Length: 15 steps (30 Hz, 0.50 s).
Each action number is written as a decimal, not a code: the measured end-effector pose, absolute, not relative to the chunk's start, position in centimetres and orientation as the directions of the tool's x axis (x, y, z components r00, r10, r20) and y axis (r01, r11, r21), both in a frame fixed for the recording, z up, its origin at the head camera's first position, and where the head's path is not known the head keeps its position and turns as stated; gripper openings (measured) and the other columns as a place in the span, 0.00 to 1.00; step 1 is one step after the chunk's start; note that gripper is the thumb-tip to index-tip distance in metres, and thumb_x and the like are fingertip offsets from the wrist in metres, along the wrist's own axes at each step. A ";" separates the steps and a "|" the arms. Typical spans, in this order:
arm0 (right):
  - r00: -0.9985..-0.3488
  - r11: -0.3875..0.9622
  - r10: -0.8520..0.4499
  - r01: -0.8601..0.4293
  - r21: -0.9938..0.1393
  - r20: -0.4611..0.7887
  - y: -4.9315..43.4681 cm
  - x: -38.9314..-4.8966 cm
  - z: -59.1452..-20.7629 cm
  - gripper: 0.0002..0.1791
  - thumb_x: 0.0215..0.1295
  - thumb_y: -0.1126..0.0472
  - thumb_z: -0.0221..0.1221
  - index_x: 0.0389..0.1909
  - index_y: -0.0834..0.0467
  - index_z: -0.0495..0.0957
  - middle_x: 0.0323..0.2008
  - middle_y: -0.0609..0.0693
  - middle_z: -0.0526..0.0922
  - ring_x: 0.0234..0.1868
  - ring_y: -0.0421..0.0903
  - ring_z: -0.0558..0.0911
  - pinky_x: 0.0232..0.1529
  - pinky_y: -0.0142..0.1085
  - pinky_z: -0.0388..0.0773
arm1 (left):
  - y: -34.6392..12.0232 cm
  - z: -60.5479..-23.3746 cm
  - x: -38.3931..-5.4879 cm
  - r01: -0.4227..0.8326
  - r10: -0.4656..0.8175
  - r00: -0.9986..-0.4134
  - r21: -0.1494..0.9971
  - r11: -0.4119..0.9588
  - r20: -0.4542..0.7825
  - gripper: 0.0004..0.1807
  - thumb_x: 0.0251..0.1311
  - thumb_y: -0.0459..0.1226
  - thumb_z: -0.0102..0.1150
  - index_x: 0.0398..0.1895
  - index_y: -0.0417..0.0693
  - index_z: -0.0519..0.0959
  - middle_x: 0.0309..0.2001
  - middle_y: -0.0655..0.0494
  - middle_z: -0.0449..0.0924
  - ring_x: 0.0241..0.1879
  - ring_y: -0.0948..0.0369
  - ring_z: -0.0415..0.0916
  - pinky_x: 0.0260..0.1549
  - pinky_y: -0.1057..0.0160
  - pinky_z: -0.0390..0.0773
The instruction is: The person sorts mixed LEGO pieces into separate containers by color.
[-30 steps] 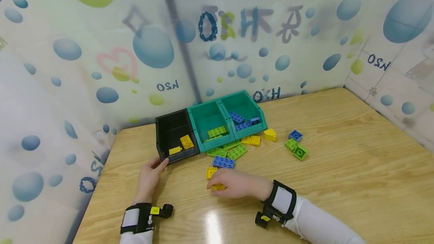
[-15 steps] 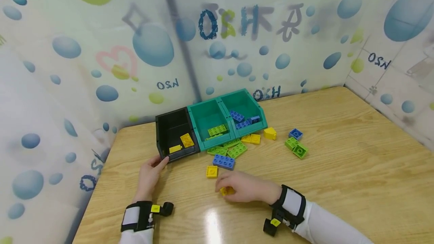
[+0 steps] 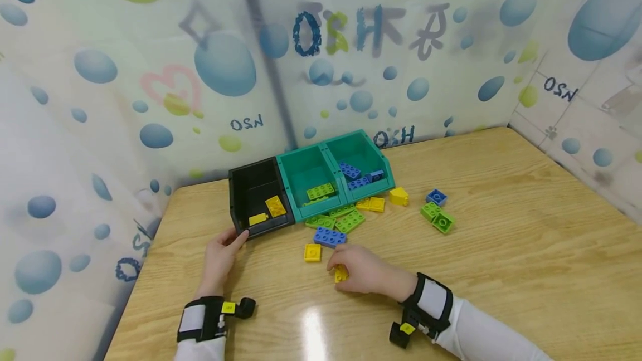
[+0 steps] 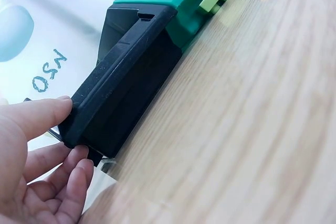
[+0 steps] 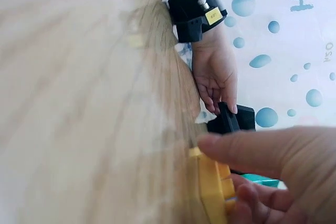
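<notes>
Behind it all hangs the pale sheet [image 3: 291, 105], slightly glossy, dotted with blue and green ovals, and below it spreads the tabletop [image 3: 511, 238], smooth, striped wood grain with a bright streak of glare. Two teal bins [image 3: 333, 169], hard plastic with sloping fronts, butt against the matching black bin [image 3: 256, 172]. And here are the hands! The left hand [image 3: 219, 258] pinches the black bin's near corner, thumb on the rim, fingers curled beneath. The right hand [image 3: 362, 269] has thumb and fingers closed round a yellow brick [image 3: 341, 273], low by the wood; whether it touches, I can't tell. Just ahead lie a long, studded blue brick [image 3: 330, 237] and, to the left, a square yellow piece [image 3: 312, 253], hollow side up.

Edges now: the table's far edge runs along the sheet, bricks crowd the teal fronts, and wood stretches wide on the right. As for writing, the sheet's big letters [image 3: 336, 32] read H2O back to front; the wrist strap's yellow tag [image 3: 228, 307] is too small to read.
</notes>
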State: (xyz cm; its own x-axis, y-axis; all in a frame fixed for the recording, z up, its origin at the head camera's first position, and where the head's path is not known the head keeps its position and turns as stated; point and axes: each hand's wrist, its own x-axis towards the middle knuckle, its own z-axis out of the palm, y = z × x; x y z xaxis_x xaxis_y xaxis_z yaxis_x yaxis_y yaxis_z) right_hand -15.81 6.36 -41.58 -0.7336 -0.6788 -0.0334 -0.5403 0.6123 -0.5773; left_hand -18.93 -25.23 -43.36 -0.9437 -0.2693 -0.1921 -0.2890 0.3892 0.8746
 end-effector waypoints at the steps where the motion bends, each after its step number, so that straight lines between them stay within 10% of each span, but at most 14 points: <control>1: -0.739 0.621 -0.673 -0.541 -0.568 -0.031 6.4 -15.8 -41.5 0.15 0.50 0.58 0.70 0.40 0.55 0.82 0.37 0.44 0.78 0.34 0.35 0.72 0.38 0.29 0.73 | -25.3 -43.3 -18.9 -0.289 -0.270 -0.944 0.875 0.389 -0.192 0.32 0.63 0.52 0.55 0.64 0.40 0.68 0.61 0.41 0.69 0.57 0.51 0.63 0.59 0.53 0.62; 15: -0.824 0.749 -0.555 -0.436 -0.499 -0.115 6.7 -15.7 -40.9 0.16 0.47 0.54 0.71 0.37 0.54 0.82 0.32 0.43 0.78 0.32 0.39 0.71 0.35 0.33 0.72 | -25.4 -43.4 -18.9 -0.304 -0.262 -0.942 0.866 0.397 -0.210 0.34 0.62 0.54 0.54 0.65 0.41 0.67 0.61 0.41 0.68 0.58 0.50 0.62 0.60 0.50 0.62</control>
State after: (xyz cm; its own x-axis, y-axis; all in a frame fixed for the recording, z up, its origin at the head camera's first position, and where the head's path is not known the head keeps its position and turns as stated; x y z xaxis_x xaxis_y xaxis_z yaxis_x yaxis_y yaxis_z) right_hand -15.73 6.69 -40.90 -0.8235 -0.5555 -0.1149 -0.4359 0.7493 -0.4985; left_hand -18.86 -25.40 -43.43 -0.9418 -0.2623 -0.2102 -0.3039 0.3967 0.8662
